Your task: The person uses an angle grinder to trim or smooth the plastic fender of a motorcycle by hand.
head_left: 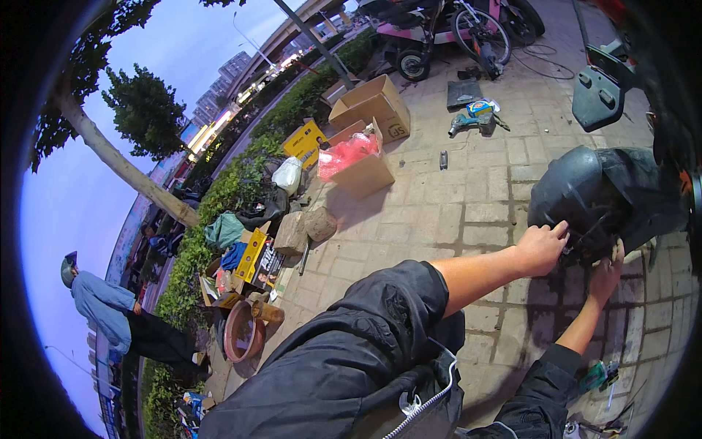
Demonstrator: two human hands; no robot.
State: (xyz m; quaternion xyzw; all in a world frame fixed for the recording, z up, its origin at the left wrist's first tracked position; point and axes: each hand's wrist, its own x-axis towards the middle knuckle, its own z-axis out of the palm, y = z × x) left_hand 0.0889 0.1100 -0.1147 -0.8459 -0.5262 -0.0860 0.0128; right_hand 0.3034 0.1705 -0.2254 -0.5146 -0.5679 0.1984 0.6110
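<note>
At the right, a black rounded fender-like part (578,183) hangs on a dark vehicle, with a tangle of dark parts under its lower edge. My left hand (542,249) reaches in from the left, fingers bent and closed at that lower edge. From below comes my right hand (605,274), its fingers raised and closed at the same spot, close beside the left. What lies between the fingers of either hand is too small and dark to make out.
Green-handled tools (598,375) lie on the paving near my right forearm. Farther off are a teal power drill (472,123), cardboard boxes (358,172), stone blocks (292,233), and a reddish basin (244,331). A person (110,307) stands by the hedge. Parked bicycles (481,35) stand behind.
</note>
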